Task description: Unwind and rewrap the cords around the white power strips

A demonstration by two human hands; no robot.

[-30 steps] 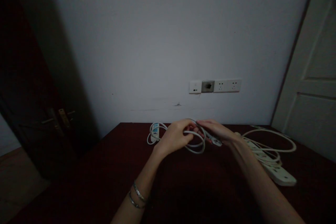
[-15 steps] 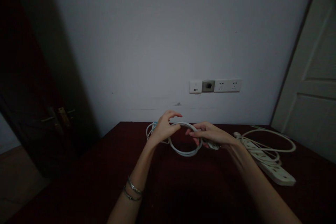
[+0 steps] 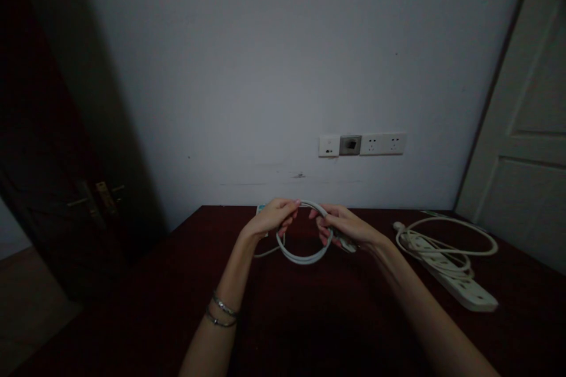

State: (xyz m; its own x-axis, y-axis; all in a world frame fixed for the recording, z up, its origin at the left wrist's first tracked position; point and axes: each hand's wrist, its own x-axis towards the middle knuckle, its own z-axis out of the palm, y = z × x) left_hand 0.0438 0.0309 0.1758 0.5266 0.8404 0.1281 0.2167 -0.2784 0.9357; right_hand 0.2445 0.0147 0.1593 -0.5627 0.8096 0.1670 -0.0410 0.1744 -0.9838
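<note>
A white cable (image 3: 305,260) is looped into a ring above the dark red table. My left hand (image 3: 275,215) pinches the ring's upper left with thumb and fingers. On the other side my right hand (image 3: 339,223) grips the ring, and a pale flat end piece (image 3: 347,245) sticks out beneath its palm; its kind is not clear. Behind my left hand lies a small white and teal object (image 3: 260,208), mostly hidden. A loose stretch of cable (image 3: 267,253) trails off below that hand.
A white power strip (image 3: 469,294) with its coiled cord (image 3: 475,253) lies on the table (image 3: 177,306) at the right. Wall sockets (image 3: 382,144) sit above the back edge. A dark door with a handle (image 3: 104,194) stands at left, a pale door (image 3: 530,147) at right.
My left hand has closed from spread fingers onto the cable ring. The ring and my right hand have shifted slightly left. The loose cable by my left hand has dropped lower.
</note>
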